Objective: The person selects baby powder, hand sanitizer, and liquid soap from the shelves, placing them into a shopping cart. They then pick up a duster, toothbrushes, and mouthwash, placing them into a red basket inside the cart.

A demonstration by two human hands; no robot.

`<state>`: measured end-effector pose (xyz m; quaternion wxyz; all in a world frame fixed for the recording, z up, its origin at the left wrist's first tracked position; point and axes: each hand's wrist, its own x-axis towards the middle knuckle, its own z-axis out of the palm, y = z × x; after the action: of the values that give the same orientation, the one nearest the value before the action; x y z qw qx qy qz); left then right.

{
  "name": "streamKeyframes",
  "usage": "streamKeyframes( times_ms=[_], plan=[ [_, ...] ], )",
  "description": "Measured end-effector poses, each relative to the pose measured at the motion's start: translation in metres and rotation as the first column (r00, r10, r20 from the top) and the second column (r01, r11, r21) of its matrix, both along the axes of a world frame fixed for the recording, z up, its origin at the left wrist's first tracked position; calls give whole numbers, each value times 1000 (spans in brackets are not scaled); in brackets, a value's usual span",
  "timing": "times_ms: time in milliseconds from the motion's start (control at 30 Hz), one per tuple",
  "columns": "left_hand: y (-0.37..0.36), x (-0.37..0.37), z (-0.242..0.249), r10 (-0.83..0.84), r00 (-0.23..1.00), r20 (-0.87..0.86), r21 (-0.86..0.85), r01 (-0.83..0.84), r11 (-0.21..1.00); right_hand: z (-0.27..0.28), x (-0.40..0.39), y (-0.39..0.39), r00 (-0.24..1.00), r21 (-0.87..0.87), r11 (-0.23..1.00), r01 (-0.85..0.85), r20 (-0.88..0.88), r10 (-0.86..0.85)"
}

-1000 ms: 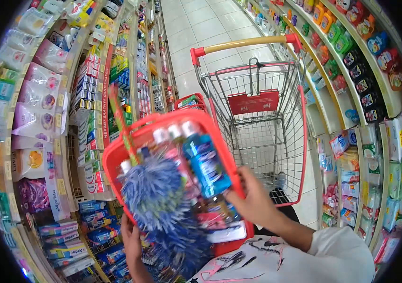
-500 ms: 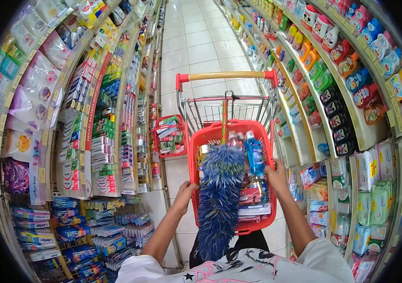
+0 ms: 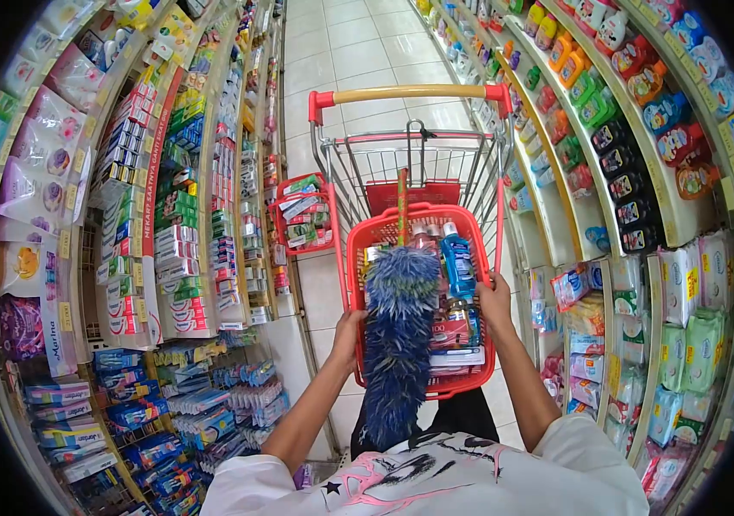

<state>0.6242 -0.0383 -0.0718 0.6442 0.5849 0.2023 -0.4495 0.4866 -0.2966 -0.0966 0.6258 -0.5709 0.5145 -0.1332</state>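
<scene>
Both hands — left hand and right hand — have fingers closed on the sides of the red basket, held over the near end of the cart. The overhanging duster could snag or tip out if the basket tilts.

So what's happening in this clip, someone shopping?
A person stands in a shop aisle holding a red basket with both hands: the left hand grips its left rim, the right hand its right rim. The basket is held over the near end of a shopping cart. In the basket are a blue feather duster, which hangs over the near edge, a blue bottle and other packaged goods. Stocked shelves line both sides.
</scene>
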Motion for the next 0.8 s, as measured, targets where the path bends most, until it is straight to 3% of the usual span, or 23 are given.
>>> streamKeyframes(
  times_ms=[167, 233, 267, 333, 367, 433, 533, 600, 667, 700, 800],
  plan=[
    [2, -5, -1, 108, 992, 59, -44, -106, 993, -17, 1, -10, 992, -170, 978, -123, -50, 116],
    [2, -1, -10, 69, 986, 154, 28, -74, 997, -3, -1, -7, 946, -465, 836, -292, -266, 183],
    [3, 2, -14, 82, 985, 149, 23, -87, 996, 5, 0, -4, 943, -468, 830, -305, -271, 193],
    [3, 6, -19, 85, 983, 164, 39, -93, 995, 20, -1, 1, 870, -556, 697, -453, -447, 208],
    [3, 7, -17, 91, 983, 159, 25, -96, 995, 19, -2, 0, 864, -532, 712, -458, -455, 216],
    [8, 7, -9, -52, 969, 243, 55, 40, 998, 23, -6, -1, 824, -515, 684, -516, -516, 233],
    [12, 7, -15, -101, 901, 422, 114, 58, 992, 40, 13, -3, 782, -475, 670, -571, -561, 270],
    [-2, 19, -17, -71, 890, 450, 103, 27, 994, 36, 18, -11, 738, -340, 716, -610, -573, 357],
    [2, 17, -14, -105, 874, 474, 152, 36, 988, 10, 12, -16, 723, -341, 688, -641, -569, 392],
    [0, 21, -3, -188, 896, 402, 228, 100, 968, -4, 10, -18, 747, -282, 741, -610, -517, 419],
    [-20, 15, 3, -216, 876, 432, 379, 41, 924, -62, 8, -27, 761, -81, 814, -575, -419, 496]
  ],
)
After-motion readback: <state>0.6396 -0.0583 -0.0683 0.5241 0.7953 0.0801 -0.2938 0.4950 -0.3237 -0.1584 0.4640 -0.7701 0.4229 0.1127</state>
